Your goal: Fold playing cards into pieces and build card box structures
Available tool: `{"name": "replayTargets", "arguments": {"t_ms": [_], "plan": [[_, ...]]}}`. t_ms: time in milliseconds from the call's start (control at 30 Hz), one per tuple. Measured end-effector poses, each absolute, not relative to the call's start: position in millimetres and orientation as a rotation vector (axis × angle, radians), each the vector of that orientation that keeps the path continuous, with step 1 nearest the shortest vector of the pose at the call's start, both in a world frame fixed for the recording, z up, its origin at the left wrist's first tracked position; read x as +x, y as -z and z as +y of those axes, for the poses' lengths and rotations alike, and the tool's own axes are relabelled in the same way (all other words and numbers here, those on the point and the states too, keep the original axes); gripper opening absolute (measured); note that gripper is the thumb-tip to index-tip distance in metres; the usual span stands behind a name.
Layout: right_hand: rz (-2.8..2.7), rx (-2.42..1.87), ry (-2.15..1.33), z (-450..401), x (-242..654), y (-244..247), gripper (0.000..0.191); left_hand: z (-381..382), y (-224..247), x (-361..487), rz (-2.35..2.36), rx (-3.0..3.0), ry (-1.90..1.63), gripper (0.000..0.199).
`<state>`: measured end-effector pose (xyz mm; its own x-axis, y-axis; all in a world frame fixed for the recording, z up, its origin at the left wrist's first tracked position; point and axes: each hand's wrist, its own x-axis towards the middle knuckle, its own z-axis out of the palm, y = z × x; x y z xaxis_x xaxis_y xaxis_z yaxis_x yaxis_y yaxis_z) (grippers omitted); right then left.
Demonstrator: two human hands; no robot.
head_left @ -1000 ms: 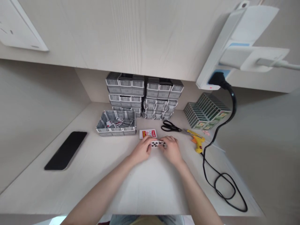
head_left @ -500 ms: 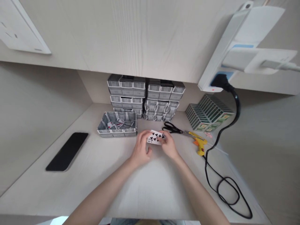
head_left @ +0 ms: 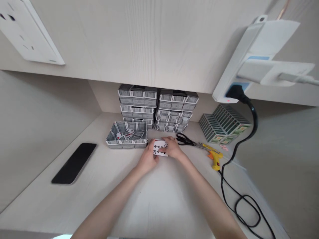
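A white playing card with black club pips is held between my two hands above the desk. My left hand grips its left edge, thumb below. My right hand holds the right side, with a finger across the card's face. A bit of red shows at the card's upper left edge; whether a second card lies behind it I cannot tell. Just left of my hands stands an open box made of playing cards, with loose cards inside. Black-handled scissors lie right of my right hand.
Stacked card-built boxes stand against the back wall. A yellow glue gun and its black cord lie at right, near green-striped boxes. A black phone lies left. A power strip hangs above.
The card has turned to sit more level, and my right hand has come further over its upper right side. My view has tilted slightly, shifting the whole scene down and right.
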<state>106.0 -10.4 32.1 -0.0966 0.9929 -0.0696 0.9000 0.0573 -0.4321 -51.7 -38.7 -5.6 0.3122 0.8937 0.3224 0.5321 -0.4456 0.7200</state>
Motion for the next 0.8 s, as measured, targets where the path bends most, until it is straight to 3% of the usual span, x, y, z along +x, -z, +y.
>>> {"name": "replayTargets", "arguments": {"t_ms": [200, 333, 600, 800], "plan": [[-2.275, -2.001, -0.592, -0.7, 108.3, -46.4, 0.068, -36.7, -0.8, -56.3, 1.25, 2.14, -0.948, 0.072], [-2.403, -2.03, -0.488, 4.6, 98.3, -58.8, 0.063, -41.3, -7.4, -55.3, 1.184, 2.171, -0.937, 0.071], [-2.32, -2.12, -0.706, 7.2, 96.8, -60.2, 0.065, -50.1, -6.3, -47.6, 1.091, 2.168, -1.003, 0.078], [-2.187, -2.101, -0.414, -22.6, 91.2, -56.2, 0.06, -43.1, 6.2, -45.1, 1.09, 1.861, -1.168, 0.078]]}}
